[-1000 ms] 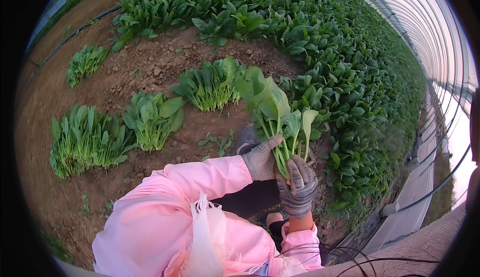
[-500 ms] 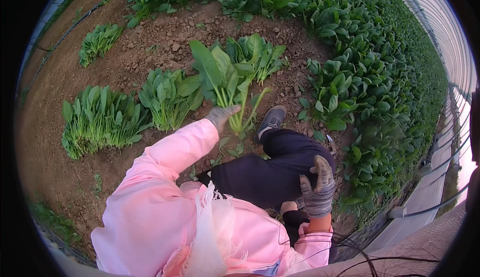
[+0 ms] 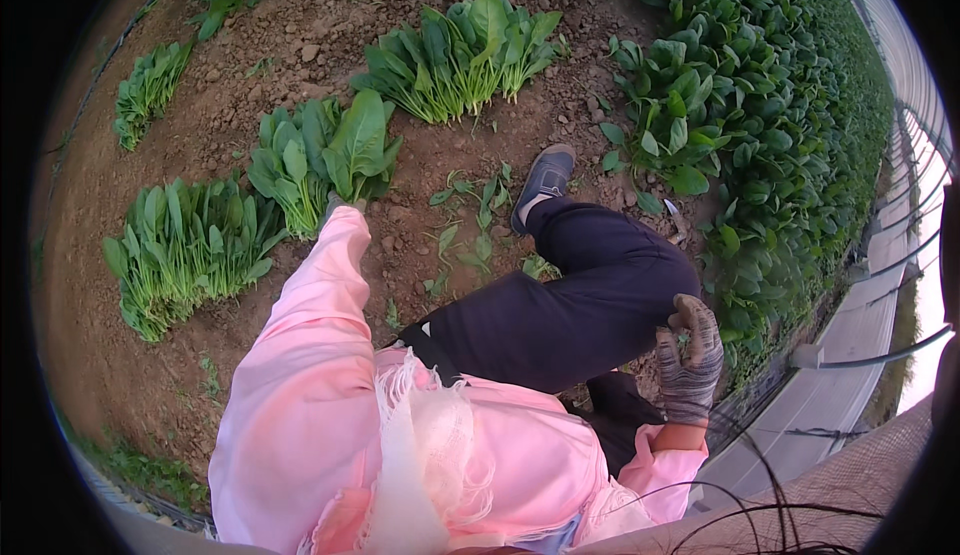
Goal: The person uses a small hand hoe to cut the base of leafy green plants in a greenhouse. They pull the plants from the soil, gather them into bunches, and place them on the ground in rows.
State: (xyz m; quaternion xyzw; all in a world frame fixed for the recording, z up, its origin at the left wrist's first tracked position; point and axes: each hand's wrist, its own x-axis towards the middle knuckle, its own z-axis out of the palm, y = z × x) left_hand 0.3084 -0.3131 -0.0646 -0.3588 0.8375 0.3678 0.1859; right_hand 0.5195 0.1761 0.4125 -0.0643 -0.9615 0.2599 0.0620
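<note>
My left hand (image 3: 338, 203), in a grey glove and mostly covered by the pink sleeve, is at the stem end of a bunch of spinach (image 3: 361, 145) with broad leaves. That bunch rests against the right side of another spinach pile (image 3: 295, 160) on the soil. The fingers barely show, but the stems appear to be in their grip. Beside my bent knee, my right hand (image 3: 692, 360) hovers in a striped grey glove. Its fingers are curved and apart from the thumb, with nothing visible between them.
More cut spinach lies in piles: a wide one (image 3: 190, 255) at left, one (image 3: 460, 60) ahead, a small one (image 3: 150, 93) far left. Standing spinach (image 3: 780, 155) fills the right side. A small sickle (image 3: 677, 223) lies beyond my knee. Loose leaves (image 3: 480, 210) litter the soil near my shoe (image 3: 546, 180).
My left hand has carried the spinach bunch left and down to the neighbouring pile. My right hand has shifted slightly right and down, and the view has moved.
</note>
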